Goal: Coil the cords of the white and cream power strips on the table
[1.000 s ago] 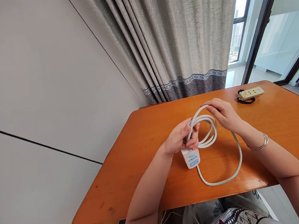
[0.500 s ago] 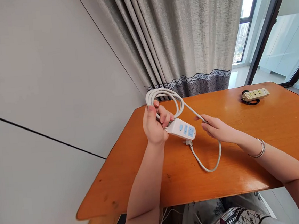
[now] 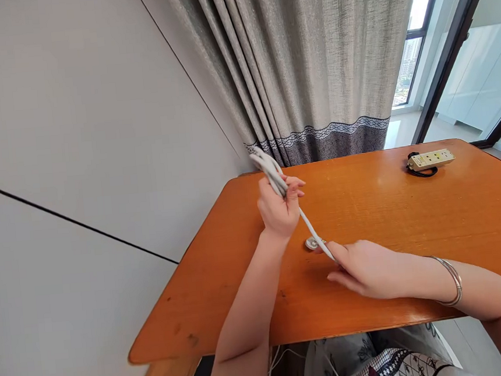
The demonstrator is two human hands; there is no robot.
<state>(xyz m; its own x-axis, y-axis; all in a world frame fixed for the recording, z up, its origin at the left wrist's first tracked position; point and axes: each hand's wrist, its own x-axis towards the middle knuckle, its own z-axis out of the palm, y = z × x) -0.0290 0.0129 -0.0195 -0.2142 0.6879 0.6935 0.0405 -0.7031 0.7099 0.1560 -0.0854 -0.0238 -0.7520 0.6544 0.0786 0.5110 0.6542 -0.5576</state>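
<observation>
My left hand [image 3: 281,206] is closed around the coiled white power cord [image 3: 269,169], seen nearly edge-on above the table. From there a single length of cord runs down to my right hand [image 3: 363,269], whose thumb and fingers pinch it low over the tabletop. Just beyond my right fingertips, the round face of a white plug [image 3: 311,243] shows. The white power strip with blue sockets cannot be seen now.
On the orange wooden table [image 3: 388,211], a cream power strip [image 3: 431,159] with a black cord lies at the far right. A grey curtain [image 3: 322,59] hangs behind the far edge, and a pale wall [image 3: 73,121] stands to the left.
My left hand has turned and moved slightly right, tipping the coil from open loops to edge-on. My right hand has come down and nearer along the cord. The white strip has gone from sight.
</observation>
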